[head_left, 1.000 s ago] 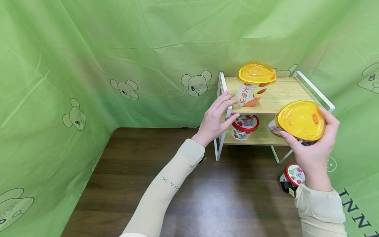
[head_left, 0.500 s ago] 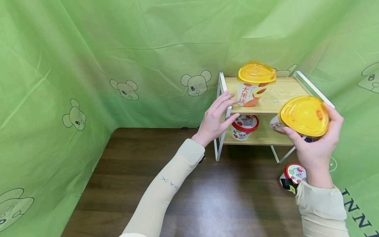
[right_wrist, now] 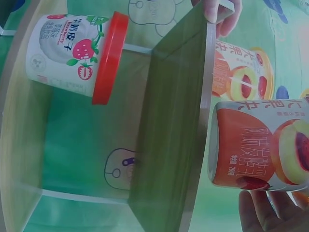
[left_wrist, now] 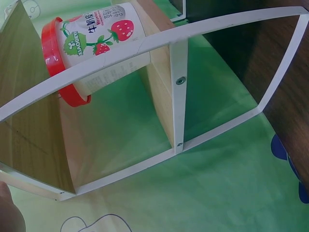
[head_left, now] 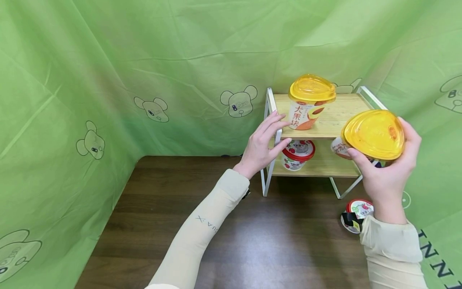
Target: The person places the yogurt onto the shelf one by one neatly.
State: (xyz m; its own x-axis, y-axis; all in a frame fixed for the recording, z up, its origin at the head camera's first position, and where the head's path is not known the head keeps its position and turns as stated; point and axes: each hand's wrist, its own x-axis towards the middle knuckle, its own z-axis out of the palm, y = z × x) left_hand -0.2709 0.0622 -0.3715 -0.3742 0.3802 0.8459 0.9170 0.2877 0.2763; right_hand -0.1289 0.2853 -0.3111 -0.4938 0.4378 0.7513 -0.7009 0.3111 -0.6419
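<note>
Quite near shelf edge [right_wrist: 209, 72], gripped yellow-lidded cup [head_left: 373, 134]

The head view looks forward and down; closer, sideways wrist views share the red-lidded tub [right_wrist: 67, 53] on the shelf [head_left: 325, 166].

Head view: you've got bright, fairly even light, pale glare on the dark floor [head_left: 249, 245], small highlights on the yellow lids [head_left: 312, 86]. Your wrist views look hazier, dim beneath the upper board [right_wrist: 166, 116]; wide-angle distortion bows the white frame [left_wrist: 217, 25].
</note>
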